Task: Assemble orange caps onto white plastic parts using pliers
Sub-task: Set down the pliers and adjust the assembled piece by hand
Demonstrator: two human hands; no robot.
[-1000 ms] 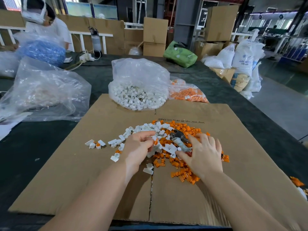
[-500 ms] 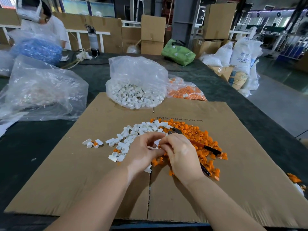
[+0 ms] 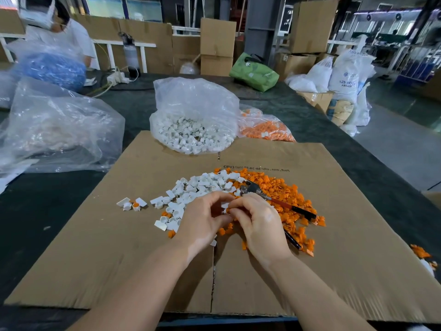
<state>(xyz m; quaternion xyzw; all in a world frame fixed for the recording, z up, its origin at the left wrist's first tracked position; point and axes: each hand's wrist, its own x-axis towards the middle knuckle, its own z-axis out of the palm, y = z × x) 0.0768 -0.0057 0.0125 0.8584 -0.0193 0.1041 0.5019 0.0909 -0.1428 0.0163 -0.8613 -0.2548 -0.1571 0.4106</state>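
My left hand (image 3: 205, 219) and my right hand (image 3: 259, 219) meet above the middle of the cardboard sheet (image 3: 119, 247). The left fingers pinch a small white plastic part (image 3: 224, 206). The right fingertips pinch an orange cap (image 3: 229, 209) against that part. A heap of loose white parts (image 3: 202, 185) lies just beyond the left hand. A heap of orange caps (image 3: 281, 192) spreads to the right. The pliers (image 3: 274, 199) lie on the orange heap, metal jaws toward the white parts, untouched by either hand.
A clear bag of white parts (image 3: 193, 125) and a bag of orange caps (image 3: 265, 130) stand at the sheet's far edge. Three pieces with one orange insert (image 3: 132, 204) lie apart on the left. A large clear bag (image 3: 55, 127) sits far left. A person (image 3: 55, 27) works behind.
My right hand left the pliers area and came left to meet my left hand. Both hands now hold small pieces together; the pliers lie uncovered on the orange heap.
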